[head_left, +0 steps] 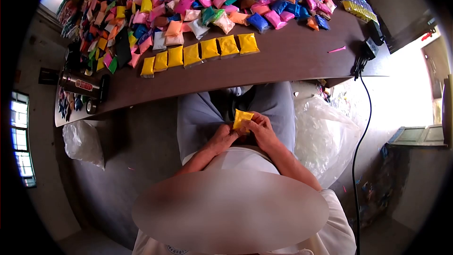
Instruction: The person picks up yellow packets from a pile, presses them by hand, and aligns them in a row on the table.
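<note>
Above my lap, a small yellow packet is held between my two hands. My right hand is closed on its right side, with the thumb across the front. At its lower left my left hand is closed, fingers curled against the packet; those fingertips are partly hidden. On the brown table in front of me lies a row of several similar yellow packets, side by side near the edge.
A big heap of colourful packets covers the back of the brown table. A metal flask lies at the left end. A black adapter with its cable sits at the right. Clear plastic bags stand beside my legs.
</note>
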A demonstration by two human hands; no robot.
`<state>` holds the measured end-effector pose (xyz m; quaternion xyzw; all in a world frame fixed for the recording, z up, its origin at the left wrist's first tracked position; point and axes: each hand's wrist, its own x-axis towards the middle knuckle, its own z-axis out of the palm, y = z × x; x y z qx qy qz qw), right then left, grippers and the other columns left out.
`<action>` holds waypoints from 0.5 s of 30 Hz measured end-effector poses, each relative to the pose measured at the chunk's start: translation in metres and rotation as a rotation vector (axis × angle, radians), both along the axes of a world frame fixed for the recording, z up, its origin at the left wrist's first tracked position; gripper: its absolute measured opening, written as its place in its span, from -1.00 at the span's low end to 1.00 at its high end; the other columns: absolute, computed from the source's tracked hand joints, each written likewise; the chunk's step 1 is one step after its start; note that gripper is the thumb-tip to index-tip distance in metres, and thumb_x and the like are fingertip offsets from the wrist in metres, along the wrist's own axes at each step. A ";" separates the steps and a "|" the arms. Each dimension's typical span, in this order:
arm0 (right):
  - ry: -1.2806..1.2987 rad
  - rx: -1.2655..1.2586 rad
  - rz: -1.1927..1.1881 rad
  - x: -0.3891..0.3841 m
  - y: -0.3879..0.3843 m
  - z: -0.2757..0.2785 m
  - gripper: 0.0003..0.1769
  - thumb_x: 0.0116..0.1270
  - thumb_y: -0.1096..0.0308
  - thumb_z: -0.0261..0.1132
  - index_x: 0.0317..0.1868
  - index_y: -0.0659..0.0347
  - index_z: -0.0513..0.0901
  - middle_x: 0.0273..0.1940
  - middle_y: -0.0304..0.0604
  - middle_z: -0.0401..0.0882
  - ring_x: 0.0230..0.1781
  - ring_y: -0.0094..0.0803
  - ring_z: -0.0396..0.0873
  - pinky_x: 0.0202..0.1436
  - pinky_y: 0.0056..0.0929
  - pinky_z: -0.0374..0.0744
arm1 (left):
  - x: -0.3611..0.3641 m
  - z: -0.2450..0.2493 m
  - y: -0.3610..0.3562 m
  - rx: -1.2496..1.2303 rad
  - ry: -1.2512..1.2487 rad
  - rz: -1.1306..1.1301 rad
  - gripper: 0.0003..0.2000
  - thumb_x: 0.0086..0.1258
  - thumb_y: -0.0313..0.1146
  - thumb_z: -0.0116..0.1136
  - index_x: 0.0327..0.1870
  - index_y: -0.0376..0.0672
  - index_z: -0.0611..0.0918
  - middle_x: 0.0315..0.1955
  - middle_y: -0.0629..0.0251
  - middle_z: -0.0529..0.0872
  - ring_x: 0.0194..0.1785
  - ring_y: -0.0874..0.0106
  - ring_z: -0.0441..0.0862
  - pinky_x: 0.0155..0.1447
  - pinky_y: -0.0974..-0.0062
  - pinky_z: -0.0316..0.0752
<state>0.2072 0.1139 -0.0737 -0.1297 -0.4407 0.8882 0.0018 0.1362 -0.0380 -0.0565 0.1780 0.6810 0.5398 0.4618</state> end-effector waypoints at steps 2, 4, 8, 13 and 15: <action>0.009 -0.013 -0.007 0.000 0.001 -0.008 -0.81 0.30 0.38 0.23 -0.14 0.29 0.57 -0.27 -0.21 0.61 -0.29 -0.54 0.56 -0.07 -0.59 0.52 | 0.001 -0.001 0.001 0.007 0.027 -0.023 -0.53 0.36 0.08 0.08 -0.10 -0.24 0.56 -0.36 0.31 0.65 -0.27 0.53 0.60 -0.08 0.57 0.48; 0.018 -0.026 -0.014 -0.002 0.000 -0.007 -0.81 0.29 0.38 0.24 -0.14 0.29 0.57 -0.27 -0.21 0.61 -0.29 -0.55 0.55 -0.08 -0.59 0.52 | 0.002 -0.001 0.001 0.025 0.060 -0.010 -0.56 0.38 0.05 0.06 -0.16 -0.25 0.59 -0.39 0.36 0.65 -0.32 0.57 0.56 -0.14 0.61 0.45; -0.006 -0.028 -0.042 -0.005 -0.002 -0.004 -0.76 0.27 0.34 0.28 -0.13 0.30 0.56 -0.27 -0.20 0.61 -0.31 -0.55 0.57 -0.11 -0.59 0.55 | -0.001 -0.001 0.000 -0.001 0.017 -0.011 -0.53 0.36 0.09 0.06 -0.13 -0.23 0.56 -0.39 0.32 0.64 -0.30 0.53 0.57 -0.10 0.57 0.47; -0.048 0.045 -0.051 -0.008 -0.003 -0.008 -0.69 0.27 0.25 0.31 -0.10 0.30 0.55 -0.28 -0.19 0.61 -0.31 -0.56 0.58 -0.08 -0.56 0.57 | -0.003 -0.005 0.000 -0.044 0.030 -0.029 -0.52 0.37 0.11 0.02 -0.13 -0.23 0.56 -0.39 0.31 0.64 -0.30 0.52 0.58 -0.11 0.56 0.47; -0.021 0.031 -0.028 -0.007 -0.001 -0.017 -0.68 0.26 0.22 0.32 -0.11 0.28 0.55 -0.26 -0.20 0.61 -0.29 -0.57 0.58 -0.08 -0.56 0.56 | -0.002 -0.004 0.002 -0.016 0.063 -0.042 -0.52 0.38 0.11 0.02 -0.13 -0.23 0.56 -0.40 0.31 0.64 -0.30 0.52 0.58 -0.11 0.56 0.47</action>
